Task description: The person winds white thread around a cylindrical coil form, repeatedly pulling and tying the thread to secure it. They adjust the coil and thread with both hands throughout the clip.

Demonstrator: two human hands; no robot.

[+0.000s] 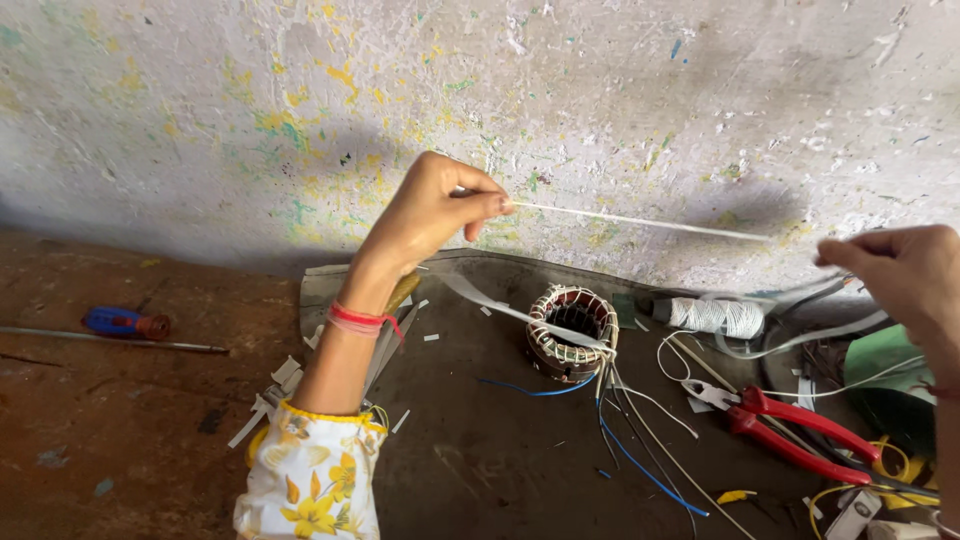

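Left hand (432,212) pinches one end of a thin white sleeve (640,221), fingers closed on it; right hand (900,272) pinches the far end — the sleeve stretched taut above the dark mat (480,450); wound stator (573,333) mid-mat, red pliers (800,430) toward its right edge; white thread spool (715,316) near the back edge; screwdriver (120,327) on the floor, left.

Thin white sleeve strip (640,221), taut, nearly level, high above the bench.
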